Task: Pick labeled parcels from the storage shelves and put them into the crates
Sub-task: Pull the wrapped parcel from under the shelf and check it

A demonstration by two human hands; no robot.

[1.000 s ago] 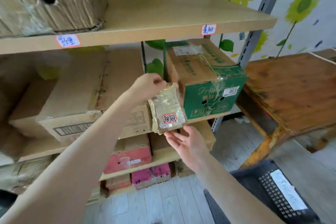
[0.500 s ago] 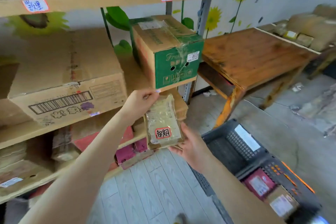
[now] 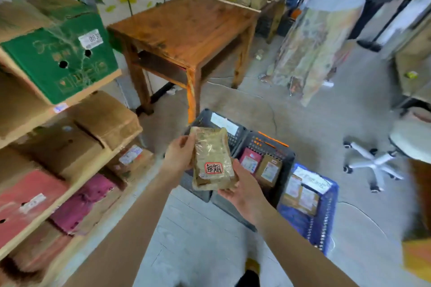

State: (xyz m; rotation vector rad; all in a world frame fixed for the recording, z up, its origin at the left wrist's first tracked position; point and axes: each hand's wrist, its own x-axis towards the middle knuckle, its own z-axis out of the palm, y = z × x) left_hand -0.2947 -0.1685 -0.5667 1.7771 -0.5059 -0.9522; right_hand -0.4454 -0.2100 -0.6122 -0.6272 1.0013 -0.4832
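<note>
Head view, tan parcel (image 3: 212, 161) with red-edged label held upright in front of the dark crates (image 3: 263, 147), left hand (image 3: 179, 157) gripping its upper left edge, right hand (image 3: 242, 190) cupping its lower right corner, storage shelves (image 3: 77, 128) at left, blue crate (image 3: 326, 214) at right.

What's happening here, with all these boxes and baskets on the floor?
A person is sorting parcels. Both hands hold one flat, tape-wrapped parcel with a red-bordered handwritten label: the left hand grips its left edge, the right hand supports it from below. It is held above a row of crates on the floor: a dark crate, a second dark crate with parcels inside, and a blue crate also holding some. The shelves of boxes stand to the left. The parcel is not yet in any crate.
</note>
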